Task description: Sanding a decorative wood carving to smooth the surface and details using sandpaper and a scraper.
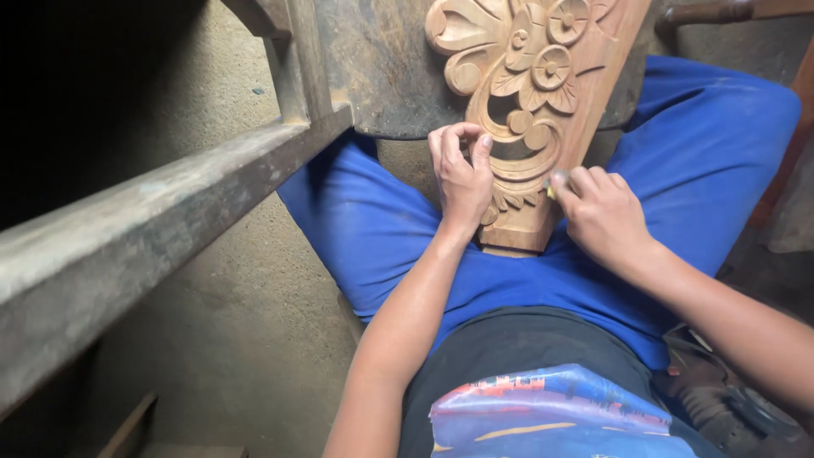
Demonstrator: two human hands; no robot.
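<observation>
1. The left hand (462, 174) is bent closed on the left edge of the carved wooden panel (534, 102); the thumb and the forefinger meet in a ring on the carved scroll.
2. The right hand (604, 214) is clenched around a small yellowish piece (553, 185), pressed on the right edge of the panel. What the piece is, I cannot tell.
3. The panel lies tilted between the 2 knees in blue trousers (373, 229); its lower end touches the lap and its upper end leans on a dark round block (386, 72).
4. At the left, a grey wooden beam (127, 237) crosses diagonally; its near edge comes close to the left knee.
5. Between beam and leg, bare concrete floor (254, 322) gives open room.
</observation>
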